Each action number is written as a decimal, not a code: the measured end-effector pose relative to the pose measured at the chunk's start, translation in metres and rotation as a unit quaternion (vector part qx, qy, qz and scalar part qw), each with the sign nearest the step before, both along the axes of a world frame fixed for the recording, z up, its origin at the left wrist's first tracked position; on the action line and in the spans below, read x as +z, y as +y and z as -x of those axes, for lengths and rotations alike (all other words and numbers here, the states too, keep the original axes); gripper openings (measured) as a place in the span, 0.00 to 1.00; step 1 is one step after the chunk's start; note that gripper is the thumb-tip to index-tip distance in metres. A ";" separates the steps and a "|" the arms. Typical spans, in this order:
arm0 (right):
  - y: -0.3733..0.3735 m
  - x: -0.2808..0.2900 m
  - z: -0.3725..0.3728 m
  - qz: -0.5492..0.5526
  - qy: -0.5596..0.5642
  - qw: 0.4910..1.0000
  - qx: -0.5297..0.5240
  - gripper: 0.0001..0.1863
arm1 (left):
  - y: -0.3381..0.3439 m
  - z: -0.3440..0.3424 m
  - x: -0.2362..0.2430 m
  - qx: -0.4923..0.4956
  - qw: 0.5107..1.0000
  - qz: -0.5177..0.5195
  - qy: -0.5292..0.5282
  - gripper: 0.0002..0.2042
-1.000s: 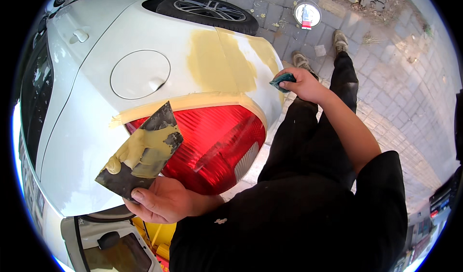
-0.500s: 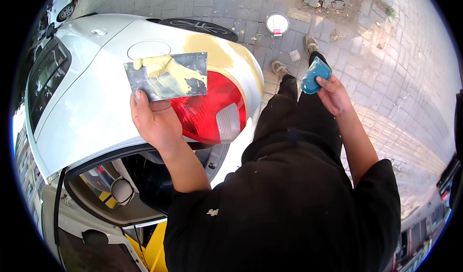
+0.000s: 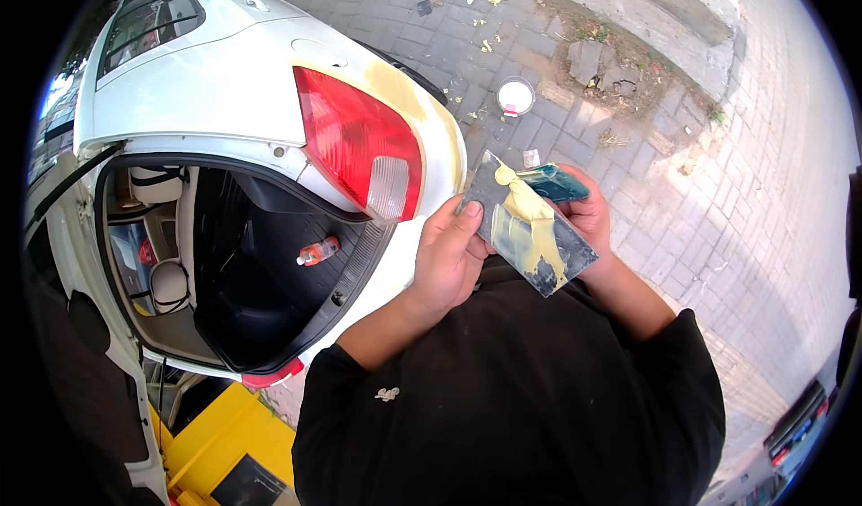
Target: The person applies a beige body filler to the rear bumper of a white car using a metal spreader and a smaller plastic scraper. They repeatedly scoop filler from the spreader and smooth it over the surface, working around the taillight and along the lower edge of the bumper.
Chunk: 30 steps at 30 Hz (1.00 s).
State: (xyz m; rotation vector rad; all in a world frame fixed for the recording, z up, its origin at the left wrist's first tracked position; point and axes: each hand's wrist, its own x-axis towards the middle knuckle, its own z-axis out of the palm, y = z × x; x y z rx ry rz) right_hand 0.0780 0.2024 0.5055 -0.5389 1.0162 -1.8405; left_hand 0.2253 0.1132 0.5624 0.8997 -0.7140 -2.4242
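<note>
My left hand grips the edge of a flat grey mixing plate, thumb on top. A thick lump of pale yellow putty lies across it, with thinner smears around. My right hand is closed around a teal putty spreader at the far side of the plate; its fingers are partly hidden behind the plate. Whether the spreader touches the putty I cannot tell. To the left stands a white car with a dull yellow filler patch beside its red tail light.
The car's boot is open, with a small red-labelled bottle on its dark floor. A round white-topped tin stands on the paving beyond my hands. A yellow object is at the lower left. Broken paving and a kerb lie farther off.
The mixing plate has moved right, away from the car, and tilted in my left hand. My right hand has brought the spreader in beside it. My view has shifted, showing more of the boot.
</note>
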 end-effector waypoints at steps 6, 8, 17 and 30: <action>0.077 0.014 0.050 -0.001 0.131 0.984 0.119 0.19 | 0.090 0.020 0.017 -0.004 0.996 0.081 0.046 0.18; 0.101 0.025 0.061 -0.034 0.061 0.990 0.126 0.19 | 0.115 0.018 0.026 0.038 0.990 0.132 0.043 0.19; 0.165 0.119 0.080 0.107 0.630 0.768 -0.049 0.19 | 0.197 -0.013 0.052 0.193 0.815 0.489 -0.242 0.16; 0.196 0.164 -0.052 0.225 0.712 0.665 0.018 0.20 | 0.276 -0.118 0.072 0.292 0.689 0.580 -0.323 0.15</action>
